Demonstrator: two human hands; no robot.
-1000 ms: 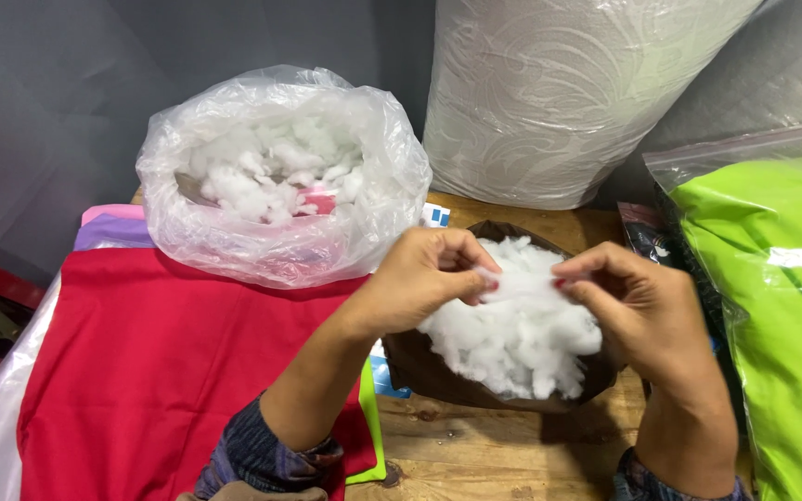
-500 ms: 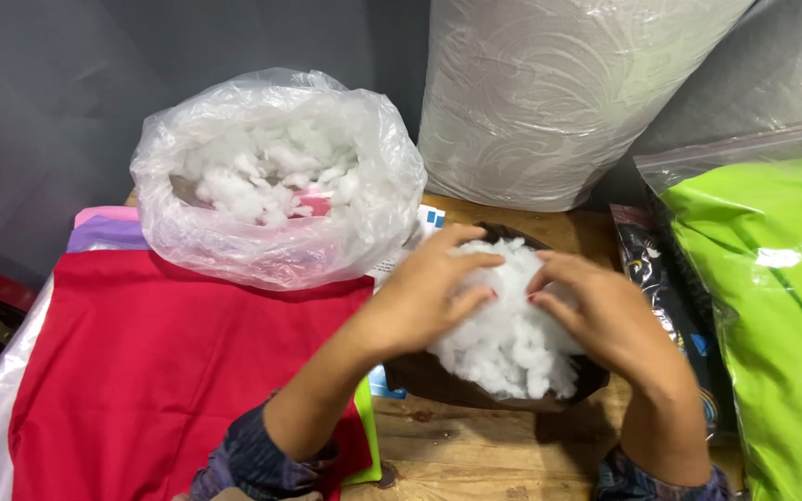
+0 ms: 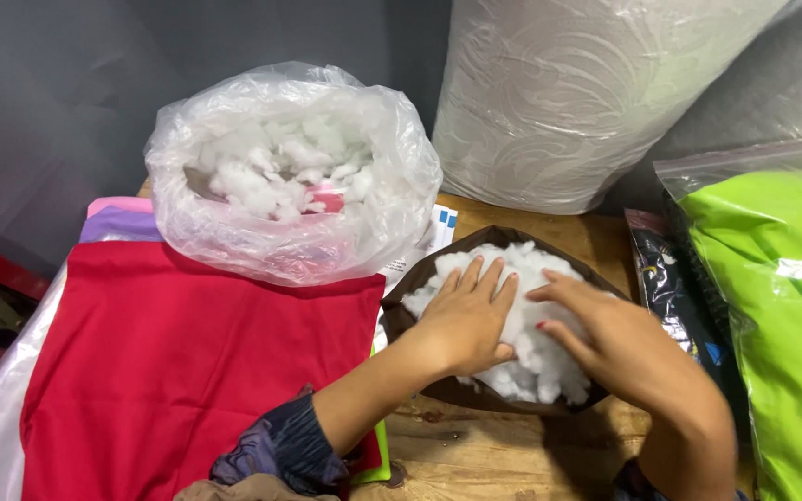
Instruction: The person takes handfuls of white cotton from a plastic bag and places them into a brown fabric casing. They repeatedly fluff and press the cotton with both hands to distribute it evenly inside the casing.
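Both my hands press flat, fingers spread, on white stuffing (image 3: 536, 357) heaped in a brown cover (image 3: 420, 283) on the worktop (image 3: 512, 455). My left hand (image 3: 464, 320) and right hand (image 3: 610, 348) grasp nothing. The cover looks nearly full; its mouth is not yet closed. At ten o'clock, a plastic bag (image 3: 294, 232) holds more stuffing. My right wrist is cut off.
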